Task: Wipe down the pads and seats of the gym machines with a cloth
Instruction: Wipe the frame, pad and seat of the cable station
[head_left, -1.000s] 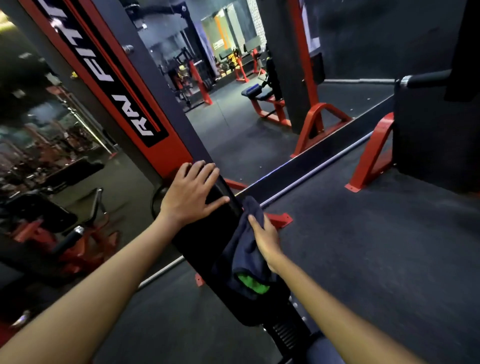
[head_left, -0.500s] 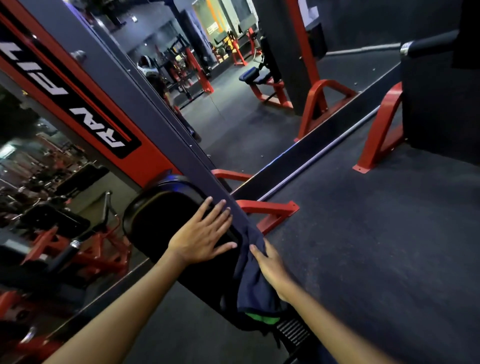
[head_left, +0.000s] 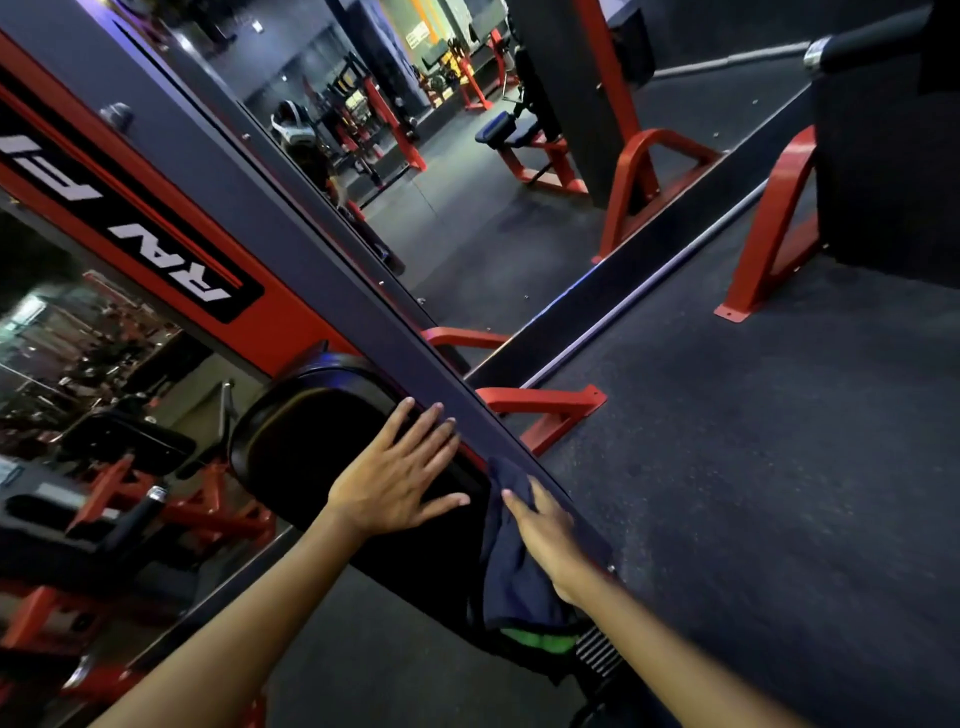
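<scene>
The black back pad (head_left: 332, 457) of the machine now shows its rounded far end in full, where a second ago that end lay hidden behind the left hand (head_left: 400, 478). The left hand has slid nearer along the pad and rests flat on its face, fingers spread apart and straight, gripping nothing, apparently only steadying the pad. The right hand (head_left: 545, 535) has also come nearer, drawing the dark blue cloth (head_left: 511, 571) down the pad's right edge, just beside the grey upright (head_left: 322, 260) of the frame. Its fingers lie extended and close together, pressing the cloth against the pad rather than closing round it; the thumb is hidden, so whether it pinches the fabric cannot be told. The cloth hangs in folds from under the palm, with a green patch (head_left: 540, 640) showing at its near end, next to a ribbed metal part (head_left: 597, 649).

The stroke reads as a pull from the far end of the pad toward the near end along the right side. That would leave the right margin mostly covered, while the broad middle and left of the pad, under and beyond the left hand, probably remain to be wiped. Other machines with red frames (head_left: 769, 223) stand well apart across the dark rubber floor (head_left: 753, 493), so much of the task likely remains.
</scene>
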